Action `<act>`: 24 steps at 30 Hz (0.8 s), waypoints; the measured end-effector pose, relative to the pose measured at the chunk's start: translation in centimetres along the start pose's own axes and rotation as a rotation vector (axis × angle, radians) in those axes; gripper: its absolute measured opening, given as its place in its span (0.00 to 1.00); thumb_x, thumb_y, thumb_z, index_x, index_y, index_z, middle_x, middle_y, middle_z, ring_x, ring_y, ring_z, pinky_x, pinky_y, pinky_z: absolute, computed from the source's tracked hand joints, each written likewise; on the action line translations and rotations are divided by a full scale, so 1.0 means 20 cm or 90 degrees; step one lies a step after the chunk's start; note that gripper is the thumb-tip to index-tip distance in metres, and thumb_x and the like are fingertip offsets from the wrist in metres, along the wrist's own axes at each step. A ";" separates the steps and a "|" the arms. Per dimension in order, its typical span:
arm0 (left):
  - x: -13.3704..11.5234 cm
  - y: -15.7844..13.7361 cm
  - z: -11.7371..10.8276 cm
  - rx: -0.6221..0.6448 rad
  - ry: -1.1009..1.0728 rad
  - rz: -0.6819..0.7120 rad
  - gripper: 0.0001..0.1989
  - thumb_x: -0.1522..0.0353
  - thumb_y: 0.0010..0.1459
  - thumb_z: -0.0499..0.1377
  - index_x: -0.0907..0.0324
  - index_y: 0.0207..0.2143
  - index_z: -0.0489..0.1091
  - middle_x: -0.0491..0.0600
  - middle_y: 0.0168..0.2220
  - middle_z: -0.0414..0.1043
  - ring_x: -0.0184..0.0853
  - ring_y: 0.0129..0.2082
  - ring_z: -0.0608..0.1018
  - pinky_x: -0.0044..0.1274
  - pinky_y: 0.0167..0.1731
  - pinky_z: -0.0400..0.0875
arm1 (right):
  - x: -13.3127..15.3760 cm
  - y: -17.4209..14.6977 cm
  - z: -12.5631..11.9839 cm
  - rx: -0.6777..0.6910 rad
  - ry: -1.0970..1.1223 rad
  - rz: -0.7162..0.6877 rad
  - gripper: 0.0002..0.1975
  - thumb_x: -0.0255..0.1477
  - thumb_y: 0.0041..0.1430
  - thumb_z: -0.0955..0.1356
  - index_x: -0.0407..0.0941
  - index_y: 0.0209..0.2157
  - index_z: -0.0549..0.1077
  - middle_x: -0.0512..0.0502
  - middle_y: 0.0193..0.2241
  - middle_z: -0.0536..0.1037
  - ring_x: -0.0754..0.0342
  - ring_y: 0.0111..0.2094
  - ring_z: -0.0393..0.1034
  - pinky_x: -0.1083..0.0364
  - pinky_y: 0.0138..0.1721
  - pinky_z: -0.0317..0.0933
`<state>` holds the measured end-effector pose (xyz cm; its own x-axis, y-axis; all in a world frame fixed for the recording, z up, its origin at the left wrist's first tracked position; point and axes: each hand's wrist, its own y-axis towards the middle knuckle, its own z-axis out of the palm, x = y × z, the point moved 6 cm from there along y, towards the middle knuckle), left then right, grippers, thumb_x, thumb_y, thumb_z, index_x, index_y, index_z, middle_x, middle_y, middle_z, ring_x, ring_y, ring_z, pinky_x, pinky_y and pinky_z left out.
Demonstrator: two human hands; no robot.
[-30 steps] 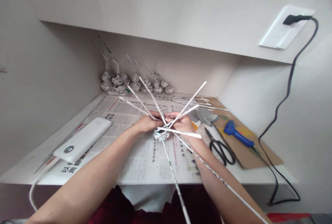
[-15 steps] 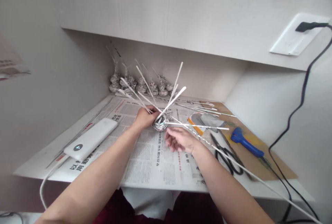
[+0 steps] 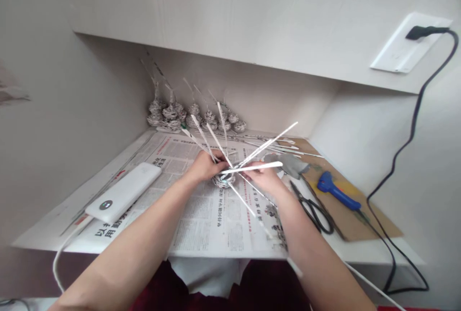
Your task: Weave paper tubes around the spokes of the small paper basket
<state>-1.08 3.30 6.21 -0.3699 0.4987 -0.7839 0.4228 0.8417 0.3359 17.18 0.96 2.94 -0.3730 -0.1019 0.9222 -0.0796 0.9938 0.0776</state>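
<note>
A small round woven piece of rolled newspaper [image 3: 224,181] rests over the newspaper sheet, with several white paper sticks [image 3: 264,146] fanning out of its top. My left hand [image 3: 207,164] is closed on its left side, thumb near the rim. On the right side, my right hand [image 3: 264,176] has its fingers at the base of the sticks, pinched on a paper strip; the fingertips are partly hidden behind a stick. One long strip runs under my right forearm toward the table's front edge.
Several finished woven gourd shapes [image 3: 171,114] stand along the back wall. Loose paper sticks [image 3: 284,148] lie behind my hands. To the right are black scissors [image 3: 313,210] and a blue glue gun [image 3: 338,191] on cardboard [image 3: 370,220]. A white power bank [image 3: 124,191] lies left.
My right hand has moved up and away, from below the woven piece to the base of its sticks. The sticks have swung to the right, and one now points toward me.
</note>
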 end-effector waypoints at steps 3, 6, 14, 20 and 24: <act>-0.02 0.00 0.02 0.014 0.034 0.047 0.08 0.69 0.51 0.58 0.62 0.30 0.76 0.49 0.29 0.77 0.32 0.29 0.75 0.21 0.33 0.67 | -0.02 -0.01 0.12 0.069 0.082 0.093 0.09 0.35 0.48 0.70 0.43 0.27 0.75 0.49 0.22 0.76 0.58 0.22 0.69 0.60 0.21 0.61; -0.01 0.00 0.04 0.022 0.070 0.040 0.09 0.69 0.52 0.57 0.62 0.30 0.76 0.49 0.29 0.77 0.32 0.29 0.75 0.21 0.32 0.67 | 0.01 -0.03 0.17 0.102 0.118 0.154 0.09 0.35 0.47 0.71 0.44 0.25 0.74 0.51 0.19 0.73 0.58 0.17 0.66 0.60 0.15 0.55; 0.00 -0.01 0.04 0.038 0.105 0.048 0.10 0.68 0.52 0.56 0.59 0.32 0.77 0.48 0.29 0.77 0.33 0.30 0.75 0.21 0.34 0.67 | 0.13 -0.06 0.11 0.218 0.177 0.115 0.12 0.37 0.42 0.73 0.42 0.24 0.75 0.50 0.17 0.74 0.58 0.18 0.67 0.60 0.18 0.58; -0.01 -0.01 0.03 0.068 0.043 0.047 0.10 0.69 0.51 0.56 0.61 0.32 0.76 0.48 0.29 0.76 0.32 0.29 0.75 0.21 0.32 0.67 | 0.12 -0.03 0.15 0.205 0.063 0.222 0.03 0.27 0.45 0.70 0.42 0.22 0.73 0.50 0.14 0.73 0.58 0.15 0.67 0.61 0.15 0.58; -0.02 -0.01 0.04 0.138 -0.046 0.045 0.10 0.72 0.45 0.59 0.62 0.32 0.76 0.48 0.29 0.76 0.32 0.29 0.75 0.21 0.33 0.69 | 0.09 -0.02 0.15 0.120 0.028 0.238 0.03 0.24 0.44 0.70 0.43 0.22 0.71 0.51 0.13 0.73 0.59 0.14 0.66 0.62 0.13 0.55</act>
<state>-0.35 2.81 5.97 -0.2767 0.5322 -0.8001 0.6165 0.7370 0.2770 13.78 0.28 3.40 -0.3690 0.2705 0.8892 -0.1157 0.9359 -0.3328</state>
